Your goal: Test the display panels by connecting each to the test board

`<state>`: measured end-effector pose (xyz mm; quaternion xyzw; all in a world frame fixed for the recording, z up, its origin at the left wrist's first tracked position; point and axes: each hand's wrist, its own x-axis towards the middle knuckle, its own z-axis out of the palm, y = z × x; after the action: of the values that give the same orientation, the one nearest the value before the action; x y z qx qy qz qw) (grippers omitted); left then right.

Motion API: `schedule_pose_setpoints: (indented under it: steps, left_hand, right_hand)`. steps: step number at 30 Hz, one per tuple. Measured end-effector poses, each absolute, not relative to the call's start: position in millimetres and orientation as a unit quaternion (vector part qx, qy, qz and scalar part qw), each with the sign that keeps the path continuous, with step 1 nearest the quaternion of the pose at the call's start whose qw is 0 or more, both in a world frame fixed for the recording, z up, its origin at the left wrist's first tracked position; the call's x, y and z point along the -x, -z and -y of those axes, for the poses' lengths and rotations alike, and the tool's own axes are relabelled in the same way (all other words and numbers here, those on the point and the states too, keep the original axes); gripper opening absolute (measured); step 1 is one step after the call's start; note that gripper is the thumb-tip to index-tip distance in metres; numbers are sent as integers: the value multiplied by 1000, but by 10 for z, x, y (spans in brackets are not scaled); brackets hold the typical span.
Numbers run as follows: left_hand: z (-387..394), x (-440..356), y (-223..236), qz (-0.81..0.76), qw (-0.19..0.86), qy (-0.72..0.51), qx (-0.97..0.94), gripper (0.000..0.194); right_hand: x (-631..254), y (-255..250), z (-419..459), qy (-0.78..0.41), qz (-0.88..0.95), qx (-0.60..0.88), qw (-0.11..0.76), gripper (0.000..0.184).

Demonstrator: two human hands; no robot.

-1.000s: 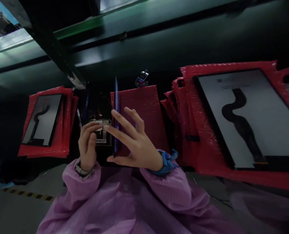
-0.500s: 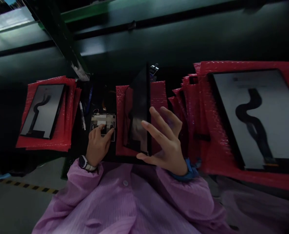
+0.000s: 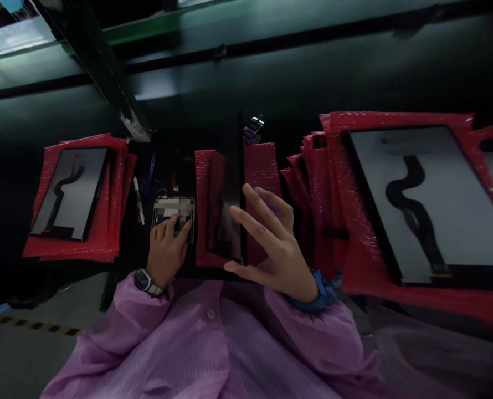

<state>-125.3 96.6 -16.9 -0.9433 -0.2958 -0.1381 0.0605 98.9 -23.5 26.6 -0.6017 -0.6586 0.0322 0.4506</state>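
My right hand (image 3: 273,249) holds a dark glass display panel (image 3: 227,194) by its edge, thumb under the lower corner and fingers spread along its side. The panel stands tilted above a red bubble-wrap sheet (image 3: 265,166). My left hand (image 3: 167,249), fingers curled down, presses on a small circuit board (image 3: 174,209) that lies on the dark bench left of the panel. A watch sits on my left wrist, and both arms wear pink sleeves.
A stack of red bubble-wrap bags with a screen panel on top (image 3: 74,191) lies at the left. A larger stack with a panel (image 3: 421,202) fills the right. A white pen (image 3: 138,202) lies beside the board. A dark shelf frame (image 3: 105,77) rises behind.
The panel was edge-on and close to my left hand; my right hand has swung it to the right over the red sheet. My left hand has dropped onto the circuit board.
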Motion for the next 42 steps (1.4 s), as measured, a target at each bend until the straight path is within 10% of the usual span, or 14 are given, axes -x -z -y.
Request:
schedule_pose_setpoints:
  steps: [8,15,20,28,42]
  left_hand:
    - [-982,1264,195,225,33,158,961,38]
    - [-1143,1152,-102,205,-69,202,955,25]
    - [-1794,690,-376,247,-63,324,911,34]
    - [-2124,395,-202,202,-185,145,951,44]
    - [-1985,467,-199,175,-209,126,954,29]
  right_hand:
    - [-1011,167,695,-122,473,658,573,70]
    - [-1028,278,862,-80,488,784,375,40]
    - [-997,-259,252,-82,552,735,384,36]
    - [-1186,-102,-923,-286,599,629,404,18]
    - [-1138,136,-859,-292,584,594,469,7]
